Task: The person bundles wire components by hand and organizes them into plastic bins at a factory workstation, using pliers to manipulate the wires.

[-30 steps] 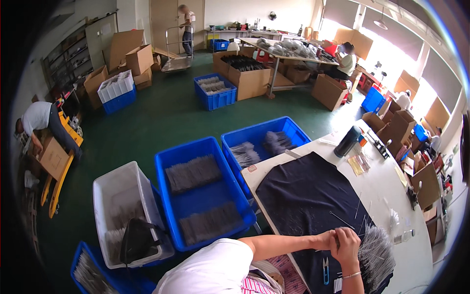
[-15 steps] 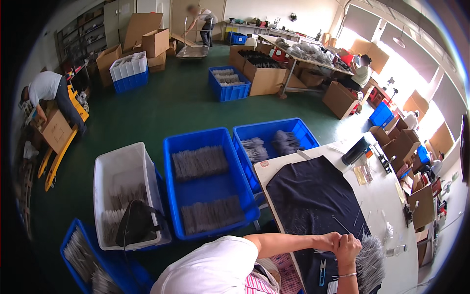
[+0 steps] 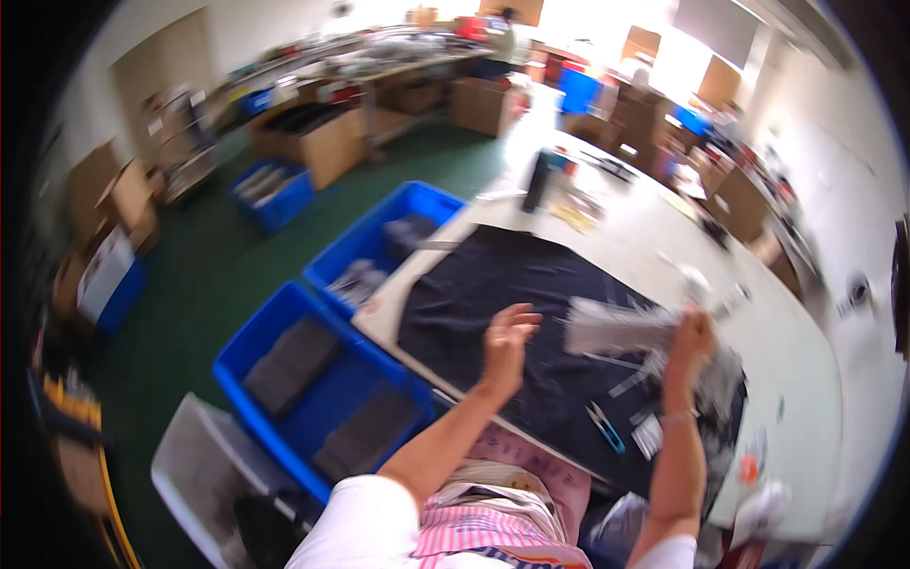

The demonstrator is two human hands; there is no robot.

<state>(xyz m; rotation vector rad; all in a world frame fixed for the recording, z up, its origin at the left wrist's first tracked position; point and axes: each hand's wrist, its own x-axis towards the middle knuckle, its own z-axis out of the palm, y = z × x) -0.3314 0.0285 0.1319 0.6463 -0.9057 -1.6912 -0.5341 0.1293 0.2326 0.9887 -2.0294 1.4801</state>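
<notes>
Clear packet gripped in right hand; left hand spread empty above black cloth; scissors near.

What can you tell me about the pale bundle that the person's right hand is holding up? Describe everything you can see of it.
The pale bundle is a flat, greyish-white, see-through-looking pack, perhaps plastic sleeves, blurred by motion. It lies roughly level in the air above the dark cloth on the table, gripped at its right end by the right hand. The open left hand is near its free end, not touching.

White short sleeves, a pink striped apron, thin bracelet on right wrist.
</notes>
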